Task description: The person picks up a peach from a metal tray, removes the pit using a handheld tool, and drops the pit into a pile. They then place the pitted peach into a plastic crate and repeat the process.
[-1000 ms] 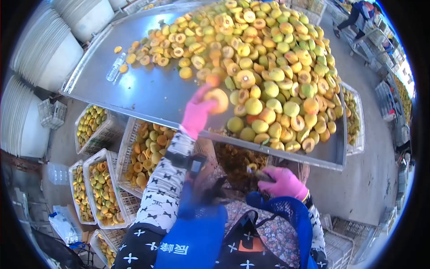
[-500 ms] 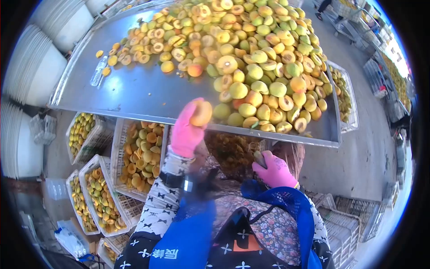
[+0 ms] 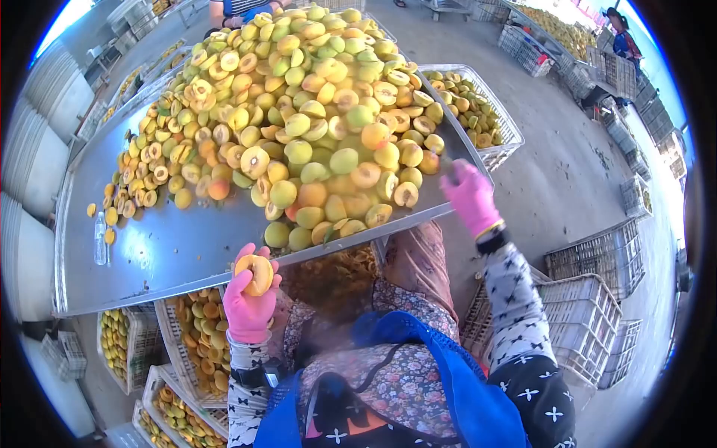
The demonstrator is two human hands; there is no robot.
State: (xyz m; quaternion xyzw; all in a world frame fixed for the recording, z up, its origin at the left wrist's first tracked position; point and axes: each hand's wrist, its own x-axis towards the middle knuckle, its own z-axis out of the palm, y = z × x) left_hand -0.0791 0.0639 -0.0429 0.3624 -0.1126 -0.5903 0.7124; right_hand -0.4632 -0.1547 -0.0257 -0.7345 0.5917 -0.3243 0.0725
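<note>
My left hand, in a pink glove, holds a halved yellow peach just in front of the table's near edge. The cut face and its hollow show. My right hand, also gloved in pink, is over the table's right corner, beside the peach pile. Its fingers are curled and somewhat blurred; I cannot tell what is in them. A large heap of whole and halved peaches covers much of the metal table.
A clear plastic bottle lies at the table's left. Crates of peaches stand beyond the right edge and below left. Stacked crates are at lower right. One person is at far right, another behind the table.
My view has turned right. My left hand has drawn back from over the table with the halved peach. My right hand has moved from my lap up to the table's right corner.
</note>
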